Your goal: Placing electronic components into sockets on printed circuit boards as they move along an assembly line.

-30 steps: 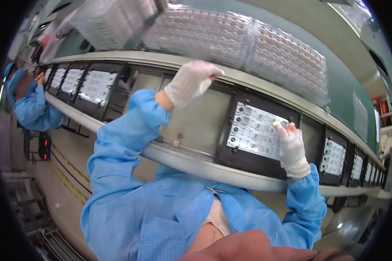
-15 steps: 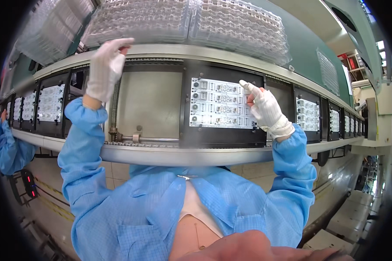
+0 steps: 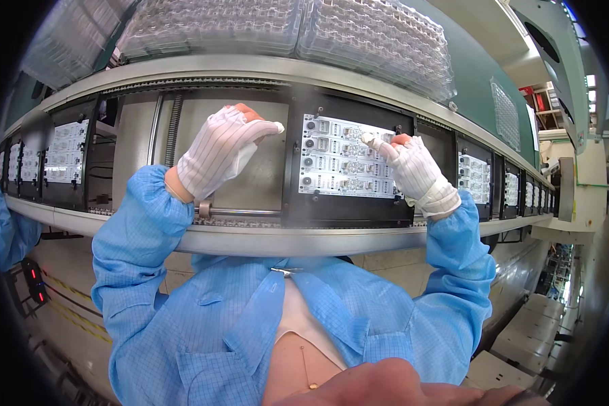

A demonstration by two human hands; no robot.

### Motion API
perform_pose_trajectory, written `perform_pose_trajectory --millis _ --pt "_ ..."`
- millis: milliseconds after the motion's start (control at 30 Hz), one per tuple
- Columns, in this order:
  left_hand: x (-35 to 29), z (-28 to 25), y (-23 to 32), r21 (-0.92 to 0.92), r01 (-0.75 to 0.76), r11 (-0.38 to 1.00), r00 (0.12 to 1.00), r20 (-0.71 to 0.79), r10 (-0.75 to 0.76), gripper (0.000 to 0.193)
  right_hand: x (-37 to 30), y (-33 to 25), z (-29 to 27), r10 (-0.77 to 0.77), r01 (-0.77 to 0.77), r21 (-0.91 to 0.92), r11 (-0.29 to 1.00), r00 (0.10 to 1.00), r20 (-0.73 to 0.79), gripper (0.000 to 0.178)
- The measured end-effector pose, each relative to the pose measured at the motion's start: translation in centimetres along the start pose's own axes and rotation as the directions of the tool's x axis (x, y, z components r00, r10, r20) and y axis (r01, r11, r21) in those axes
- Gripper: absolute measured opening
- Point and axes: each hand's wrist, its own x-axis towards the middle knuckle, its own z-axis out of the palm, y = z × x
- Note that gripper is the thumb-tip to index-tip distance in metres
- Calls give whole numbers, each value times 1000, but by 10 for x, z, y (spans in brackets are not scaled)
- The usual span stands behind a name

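Note:
In front of me sits a white circuit board panel [image 3: 348,166], with rows of small parts, in a black carrier frame [image 3: 358,208]. My right hand [image 3: 418,169], in a white glove, reaches over the panel's right half. Its forefinger is stretched onto or just above the parts, and the other fingers are bent; I see nothing held. My left hand [image 3: 220,152], in a striped white glove, hovers over the open gap left of the frame. Its fingers are bent together and point right toward the panel. Whatever may lie between their tips is too small to make out.
Beyond the metal rail, stacked clear plastic trays [image 3: 379,44] stand on a green surface. Along the conveyor line are more framed panels, left [image 3: 65,152] and right [image 3: 474,177]. A threaded rod [image 3: 174,122] lies in the gap. Another person's blue sleeve [image 3: 17,220] shows far left.
My left hand has come down and right from the far rail near the clear trays to the gap beside the panel. My right forefinger has shifted slightly left and nearer over the panel.

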Motion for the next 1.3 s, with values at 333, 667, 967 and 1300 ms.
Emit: perform_pose_trajectory --millis 333,667,967,1300 --pt "-5 1 16 -16 -74 997 996 49 75 40 8 4 -9 67 -79 165 983 995 77 74" --pt "-8 9 33 -166 -195 967 902 357 244 37 0 -15 -6 39 -38 -19 999 995 86 55" --pt "-9 16 32 -65 -204 977 926 312 214 31 -5 -3 -3 223 -208 317 925 975 -9 59" --pt "-30 -26 3 126 -161 979 968 213 132 8 60 97 -23 292 -284 78 956 883 -367 52"
